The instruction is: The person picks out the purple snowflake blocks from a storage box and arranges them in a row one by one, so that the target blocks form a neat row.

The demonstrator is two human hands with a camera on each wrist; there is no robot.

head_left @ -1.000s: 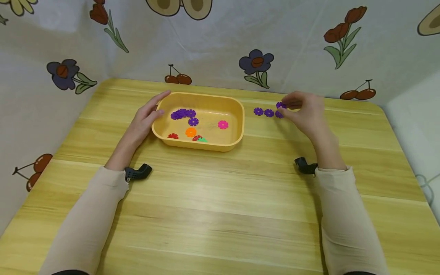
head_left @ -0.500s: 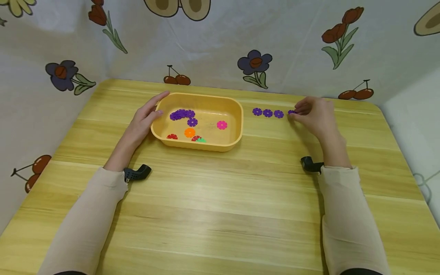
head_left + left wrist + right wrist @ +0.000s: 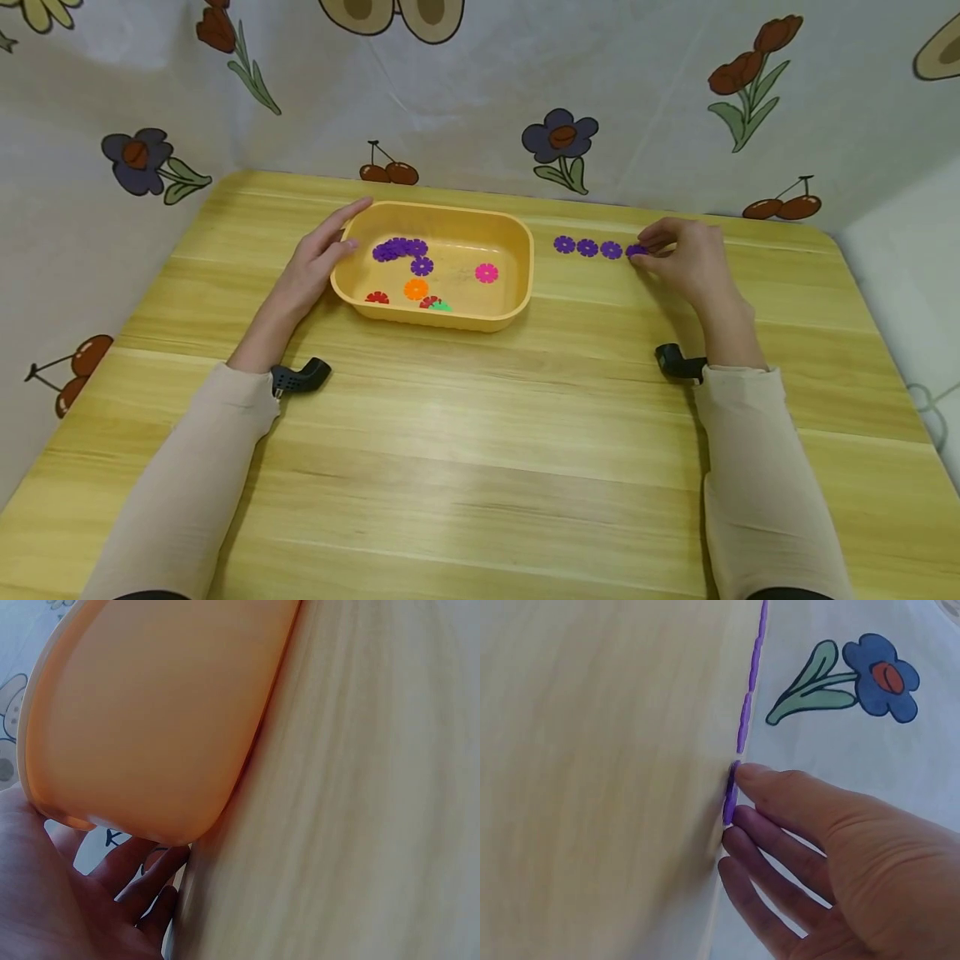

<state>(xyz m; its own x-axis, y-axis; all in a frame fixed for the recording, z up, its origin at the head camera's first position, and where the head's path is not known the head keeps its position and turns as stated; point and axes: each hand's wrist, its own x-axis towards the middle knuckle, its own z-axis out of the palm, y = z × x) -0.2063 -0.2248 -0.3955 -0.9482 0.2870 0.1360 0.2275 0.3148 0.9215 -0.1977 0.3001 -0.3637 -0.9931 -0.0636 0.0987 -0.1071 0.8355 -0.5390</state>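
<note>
At the left end of a yellow plastic tub (image 3: 435, 321), my left hand (image 3: 311, 258) holds the rim, thumb over the edge and fingers along the outside. The left wrist view shows the tub's outer wall (image 3: 157, 712) above those fingers. My right hand (image 3: 690, 258) pinches a purple snowflake disc (image 3: 636, 250) at the tabletop, partly covered by the fingertips. It lies flat at the right end of a row with three other purple discs (image 3: 587, 247). In the right wrist view, thumb and fingertips touch this disc (image 3: 731, 793) near the table surface.
Inside the tub lie a heap of purple discs (image 3: 397, 248), a pink disc (image 3: 487, 273), an orange disc (image 3: 416, 289), red ones (image 3: 377, 297) and a green one (image 3: 441, 306). A patterned cloth (image 3: 465, 100) hangs behind the wooden table (image 3: 480, 450).
My right hand has moved right and down, bringing the purple disc from above the third disc to the table at the row's right end. The left hand stays on the tub.
</note>
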